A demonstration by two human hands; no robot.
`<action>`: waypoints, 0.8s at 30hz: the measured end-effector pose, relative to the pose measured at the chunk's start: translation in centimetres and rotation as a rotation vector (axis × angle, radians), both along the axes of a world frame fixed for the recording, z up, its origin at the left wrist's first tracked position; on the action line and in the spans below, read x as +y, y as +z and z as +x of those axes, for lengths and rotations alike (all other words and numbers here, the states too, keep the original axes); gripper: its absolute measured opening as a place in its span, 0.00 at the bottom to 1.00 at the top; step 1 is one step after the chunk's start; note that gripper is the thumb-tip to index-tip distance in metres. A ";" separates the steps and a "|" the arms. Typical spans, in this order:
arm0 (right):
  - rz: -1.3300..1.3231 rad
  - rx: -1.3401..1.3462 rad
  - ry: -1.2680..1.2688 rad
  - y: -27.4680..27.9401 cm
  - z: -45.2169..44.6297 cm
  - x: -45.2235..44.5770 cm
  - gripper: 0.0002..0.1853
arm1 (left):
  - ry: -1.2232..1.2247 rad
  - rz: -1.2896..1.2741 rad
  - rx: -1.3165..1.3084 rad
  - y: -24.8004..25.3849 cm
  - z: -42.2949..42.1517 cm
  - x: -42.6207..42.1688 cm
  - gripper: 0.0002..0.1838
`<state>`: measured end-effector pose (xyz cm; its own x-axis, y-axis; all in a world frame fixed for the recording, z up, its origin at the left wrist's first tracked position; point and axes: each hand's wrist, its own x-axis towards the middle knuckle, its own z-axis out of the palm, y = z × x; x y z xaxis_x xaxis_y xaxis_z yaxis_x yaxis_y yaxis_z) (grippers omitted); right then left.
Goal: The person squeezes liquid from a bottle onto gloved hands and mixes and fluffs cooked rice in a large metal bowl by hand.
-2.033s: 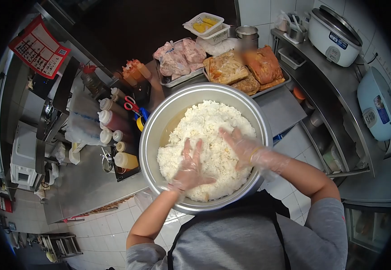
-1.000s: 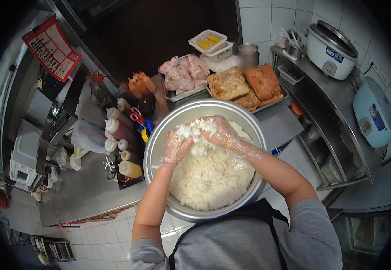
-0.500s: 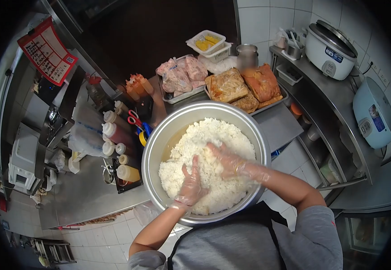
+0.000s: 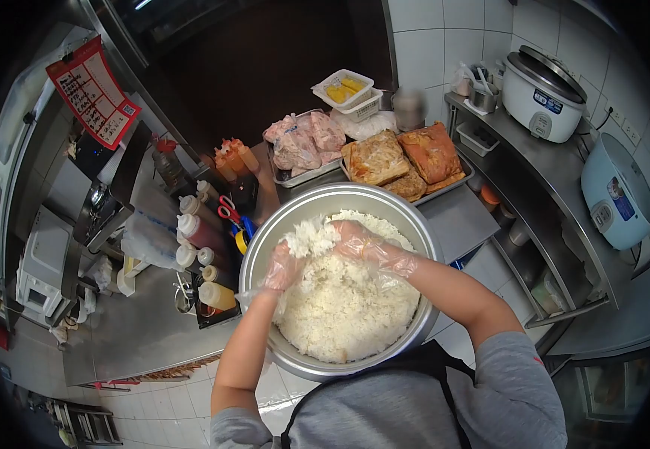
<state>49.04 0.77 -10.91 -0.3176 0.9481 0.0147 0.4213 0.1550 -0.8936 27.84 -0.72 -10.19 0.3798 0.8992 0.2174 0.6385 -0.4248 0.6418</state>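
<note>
A large round metal pot (image 4: pixel 252 278) holds a mound of white rice (image 4: pixel 351 314). My left hand (image 4: pixel 283 268), in a clear plastic glove, is at the left side of the pot, its fingers curled against a clump of rice (image 4: pixel 311 236). My right hand (image 4: pixel 359 241), gloved too, cups the same clump from the right, above the far part of the mound. The clump is raised between both hands, with some rice hanging below it. The right fingertips are partly hidden by the rice.
Beyond the pot are a tray of raw meat (image 4: pixel 302 142) and a tray of browned slabs (image 4: pixel 376 159). Squeeze bottles (image 4: pixel 216 295) and red-handled scissors (image 4: pixel 228 209) stand left. Two rice cookers (image 4: pixel 542 97) are on the right shelf.
Both hands have moved from the middle of the mound toward the far side of the pot and come up with a clump of rice between them. The view has shifted slightly.
</note>
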 end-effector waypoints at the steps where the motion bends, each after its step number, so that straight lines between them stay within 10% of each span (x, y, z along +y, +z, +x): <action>1: 0.045 -0.094 -0.037 0.0 -0.2 0.6 0.23 | 0.008 0.152 0.215 -0.9 -0.7 0.9 0.20; 3: 0.140 -0.285 -0.110 0.2 -0.4 1.3 0.21 | 0.025 0.454 0.645 -2.5 -1.5 2.7 0.20; 7: 0.156 0.089 -0.118 4.7 0.2 -1.1 0.19 | 0.039 0.334 0.683 -5.7 -2.6 6.3 0.22; 12: -0.111 -0.521 0.184 5.4 2.9 0.5 0.49 | -0.030 -0.400 0.467 3.6 0.2 2.7 0.54; 15: -0.102 -0.740 0.159 5.7 2.6 -4.5 0.54 | -0.185 -0.278 0.490 2.6 -1.4 2.4 0.55; 24: 0.791 -0.731 0.885 -4.5 -0.1 -7.8 0.32 | 0.215 -0.042 -0.214 -3.4 -4.3 0.8 0.23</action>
<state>48.90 -7.06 -15.37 -0.9684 0.2487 0.0186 0.2470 0.9667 -0.0669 23.52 0.10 -13.58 0.1290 0.9640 0.2326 0.5589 -0.2644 0.7859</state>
